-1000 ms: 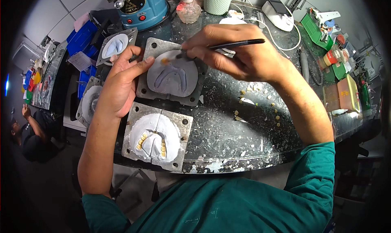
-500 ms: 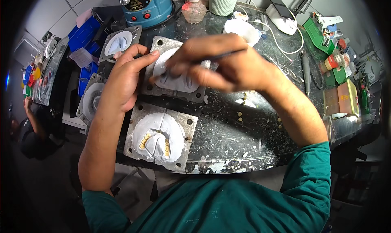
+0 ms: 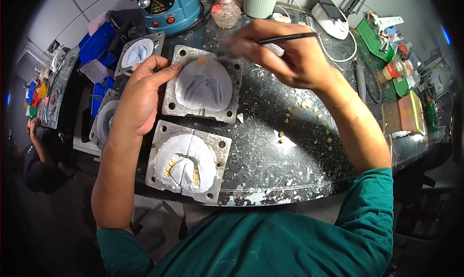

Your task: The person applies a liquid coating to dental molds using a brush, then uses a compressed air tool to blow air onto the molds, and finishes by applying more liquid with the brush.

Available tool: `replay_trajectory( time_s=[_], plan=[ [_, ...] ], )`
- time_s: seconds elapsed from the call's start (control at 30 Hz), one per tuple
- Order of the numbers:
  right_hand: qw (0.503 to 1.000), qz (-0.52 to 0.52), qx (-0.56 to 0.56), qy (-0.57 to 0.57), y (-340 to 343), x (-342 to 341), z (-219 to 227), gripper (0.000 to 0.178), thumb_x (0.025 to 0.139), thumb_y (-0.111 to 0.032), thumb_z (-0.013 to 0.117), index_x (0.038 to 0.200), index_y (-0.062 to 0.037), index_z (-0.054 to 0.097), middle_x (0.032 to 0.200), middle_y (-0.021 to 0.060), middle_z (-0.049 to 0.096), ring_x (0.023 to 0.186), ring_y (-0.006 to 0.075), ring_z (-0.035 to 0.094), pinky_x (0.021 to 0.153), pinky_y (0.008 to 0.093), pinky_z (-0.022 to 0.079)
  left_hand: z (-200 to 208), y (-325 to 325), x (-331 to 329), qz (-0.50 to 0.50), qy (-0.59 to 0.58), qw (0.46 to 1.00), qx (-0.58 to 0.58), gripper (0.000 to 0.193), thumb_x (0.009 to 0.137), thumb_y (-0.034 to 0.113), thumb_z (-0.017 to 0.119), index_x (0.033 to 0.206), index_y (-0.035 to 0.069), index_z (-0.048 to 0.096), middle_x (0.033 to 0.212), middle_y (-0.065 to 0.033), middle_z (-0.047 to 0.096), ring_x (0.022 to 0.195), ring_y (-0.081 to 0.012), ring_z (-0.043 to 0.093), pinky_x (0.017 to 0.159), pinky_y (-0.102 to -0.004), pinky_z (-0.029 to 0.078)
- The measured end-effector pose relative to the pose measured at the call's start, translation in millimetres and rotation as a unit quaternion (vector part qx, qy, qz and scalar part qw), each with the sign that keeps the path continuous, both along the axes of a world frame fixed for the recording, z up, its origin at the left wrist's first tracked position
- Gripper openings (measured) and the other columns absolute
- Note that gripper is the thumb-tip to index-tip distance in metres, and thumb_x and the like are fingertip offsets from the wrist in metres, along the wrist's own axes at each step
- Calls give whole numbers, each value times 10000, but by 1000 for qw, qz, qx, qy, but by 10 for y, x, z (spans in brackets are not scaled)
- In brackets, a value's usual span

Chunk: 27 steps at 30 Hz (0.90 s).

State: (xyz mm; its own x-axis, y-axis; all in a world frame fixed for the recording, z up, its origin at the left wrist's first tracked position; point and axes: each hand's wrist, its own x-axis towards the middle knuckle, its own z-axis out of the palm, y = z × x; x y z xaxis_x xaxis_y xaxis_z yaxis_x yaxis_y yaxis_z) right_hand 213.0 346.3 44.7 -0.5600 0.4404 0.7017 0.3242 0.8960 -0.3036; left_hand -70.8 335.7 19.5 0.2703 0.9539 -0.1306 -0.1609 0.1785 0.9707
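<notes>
My left hand (image 3: pixel 141 95) grips the left edge of a square metal dental flask half (image 3: pixel 180 97), thumb on its top. White plaster (image 3: pixel 208 95) fills this half, with a horseshoe-shaped groove pressed into it. Above its far right corner, my right hand (image 3: pixel 290 54) is closed round a brush (image 3: pixel 290 37) with a thin black handle. The brush's tip is smeared by motion over the plaster's far edge. Nearer to me lies another flask half (image 3: pixel 158 173), its plaster carrying yellowish artificial teeth (image 3: pixel 195 175) in two rows.
Loose teeth (image 3: pixel 325 124) lie scattered right of the flasks. Two more plaster-filled flask halves (image 3: pixel 137 53) (image 3: pixel 102 124) stand at the left. Behind are a blue machine (image 3: pixel 174 11), a glass bottle (image 3: pixel 225 11) and a pale green basket (image 3: pixel 261 3). A handpiece (image 3: pixel 360 81) lies at the right.
My right hand has moved away from me and slightly right with the brush, uncovering the plaster groove. My left hand stays on the flask half.
</notes>
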Motion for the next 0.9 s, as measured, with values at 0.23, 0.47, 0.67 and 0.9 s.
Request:
replay_trajectory(
  time_s=[0.23, 0.47, 0.67, 0.9],
  plan=[
    [991, 28, -125, -33, -322, 254, -196, 168, 968, -159, 652, 996, -1, 702, 943, 133, 715, 807, 314, 715, 712, 387, 579, -97, 73, -118, 4, 56, 998, 10, 100, 997, 132, 630, 1033, 40, 620, 1034, -49, 662, 991, -98, 592, 923, -259, 463],
    [985, 16, -168, -27, -516, 130, -162, 204, 991, -223, 642, 1048, -30, 673, 903, 144, 707, 825, 325, 704, 724, 401, 560, -138, 67, -165, 10, 57, 998, 27, 110, 996, 143, 640, 997, 35, 620, 1018, -49, 648, 994, -106, 580, 946, -261, 443],
    [986, 2, -162, -36, -465, 97, -146, 242, 1003, -264, 616, 1047, -34, 677, 863, 149, 701, 723, 306, 697, 648, 395, 543, -106, 35, -132, 3, 54, 998, 34, 103, 989, 127, 644, 998, 28, 616, 1007, -56, 650, 986, -107, 580, 932, -262, 448],
    [988, -7, -152, -11, -494, -73, -83, 188, 974, -221, 647, 1017, -41, 681, 819, 140, 684, 751, 312, 697, 668, 384, 545, -106, 0, -143, 12, 52, 998, 30, 95, 979, 114, 654, 990, 29, 612, 1003, -53, 647, 981, -108, 580, 924, -261, 449]
  ],
)
